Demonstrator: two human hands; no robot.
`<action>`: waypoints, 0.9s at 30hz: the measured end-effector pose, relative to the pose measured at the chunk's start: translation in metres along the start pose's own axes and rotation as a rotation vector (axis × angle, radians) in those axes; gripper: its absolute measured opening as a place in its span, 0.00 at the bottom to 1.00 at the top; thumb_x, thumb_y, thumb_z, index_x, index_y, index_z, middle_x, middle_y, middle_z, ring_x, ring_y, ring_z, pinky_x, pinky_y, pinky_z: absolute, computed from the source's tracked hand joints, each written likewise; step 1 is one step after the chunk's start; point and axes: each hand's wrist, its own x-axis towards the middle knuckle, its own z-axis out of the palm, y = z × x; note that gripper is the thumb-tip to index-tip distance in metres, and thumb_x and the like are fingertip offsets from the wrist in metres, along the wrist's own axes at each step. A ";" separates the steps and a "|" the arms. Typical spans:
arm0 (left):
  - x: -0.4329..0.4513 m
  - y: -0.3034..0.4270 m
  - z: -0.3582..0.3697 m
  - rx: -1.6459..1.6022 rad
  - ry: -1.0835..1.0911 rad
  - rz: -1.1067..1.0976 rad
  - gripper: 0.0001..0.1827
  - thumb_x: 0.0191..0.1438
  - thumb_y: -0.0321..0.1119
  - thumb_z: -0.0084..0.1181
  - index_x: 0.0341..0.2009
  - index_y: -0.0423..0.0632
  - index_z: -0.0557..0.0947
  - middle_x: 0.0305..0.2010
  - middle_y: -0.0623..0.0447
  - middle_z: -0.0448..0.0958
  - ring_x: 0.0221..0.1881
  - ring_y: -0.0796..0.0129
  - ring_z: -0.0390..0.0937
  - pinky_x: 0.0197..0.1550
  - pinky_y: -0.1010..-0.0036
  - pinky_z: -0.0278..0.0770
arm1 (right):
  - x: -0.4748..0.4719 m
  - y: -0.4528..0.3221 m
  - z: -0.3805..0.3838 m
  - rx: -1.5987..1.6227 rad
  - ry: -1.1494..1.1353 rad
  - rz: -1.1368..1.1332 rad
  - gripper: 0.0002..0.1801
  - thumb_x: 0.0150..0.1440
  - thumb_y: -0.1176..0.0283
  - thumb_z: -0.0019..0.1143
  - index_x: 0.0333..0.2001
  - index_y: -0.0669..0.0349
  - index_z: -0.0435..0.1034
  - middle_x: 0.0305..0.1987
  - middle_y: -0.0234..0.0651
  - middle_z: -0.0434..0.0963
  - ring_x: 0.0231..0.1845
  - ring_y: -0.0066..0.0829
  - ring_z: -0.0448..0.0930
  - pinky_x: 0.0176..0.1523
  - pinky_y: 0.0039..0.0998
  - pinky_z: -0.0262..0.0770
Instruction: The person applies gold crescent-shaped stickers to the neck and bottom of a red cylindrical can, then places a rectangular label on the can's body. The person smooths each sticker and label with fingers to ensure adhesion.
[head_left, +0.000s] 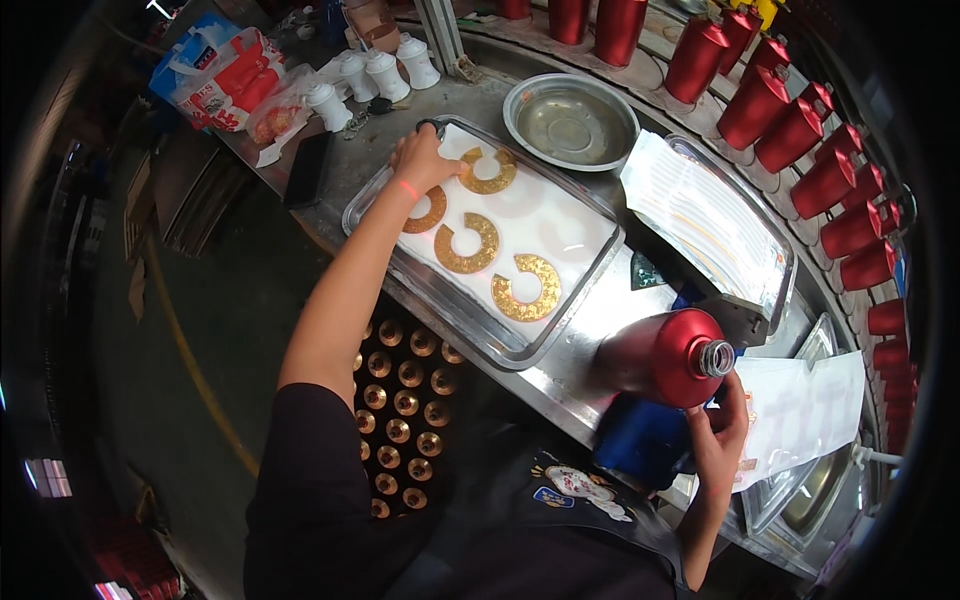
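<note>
My left hand (424, 159) is over the far left part of a metal tray (525, 363). Its thumb reaches the edge of a gold C-shaped decal (501, 178). A small dark object (429, 124) shows at its fingertips; whether they grip it is unclear. On the white sheet (574, 240) in the tray lie more gold pieces, including one nearest me (543, 294) and one partly under my wrist (433, 213). My right hand (721, 436) holds a glossy red bottle (667, 352) near its shoulder, the open threaded neck tilted towards me. Blue material (645, 442) lies below the bottle.
A round metal basin (571, 124) holds liquid behind the tray. White sheets (697, 217) cover another tray at right. Red bottles (763, 105) line a curved rack beyond. White cups (386, 73) and a phone (308, 169) sit left; gold-coloured caps (411, 373) stand below the table edge.
</note>
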 end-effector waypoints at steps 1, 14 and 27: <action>0.002 -0.001 0.000 0.015 0.007 0.013 0.39 0.37 0.50 0.79 0.49 0.42 0.76 0.56 0.43 0.78 0.60 0.48 0.72 0.61 0.55 0.69 | -0.001 0.001 0.000 0.000 0.005 0.001 0.36 0.56 0.81 0.59 0.69 0.68 0.60 0.62 0.46 0.75 0.39 0.15 0.78 0.35 0.14 0.70; 0.031 -0.002 -0.004 -0.016 -0.065 -0.016 0.50 0.30 0.50 0.80 0.55 0.35 0.75 0.55 0.35 0.78 0.58 0.45 0.77 0.60 0.61 0.73 | -0.002 0.022 0.001 -0.039 0.089 -0.060 0.34 0.58 0.75 0.62 0.67 0.68 0.63 0.57 0.42 0.77 0.43 0.18 0.78 0.42 0.17 0.71; 0.000 -0.003 -0.006 -0.123 0.348 0.160 0.08 0.49 0.31 0.62 0.35 0.45 0.80 0.33 0.40 0.83 0.40 0.39 0.80 0.42 0.51 0.77 | -0.044 -0.035 0.013 -0.070 0.113 -0.065 0.25 0.56 0.81 0.57 0.59 0.67 0.71 0.46 0.33 0.79 0.31 0.12 0.71 0.34 0.15 0.64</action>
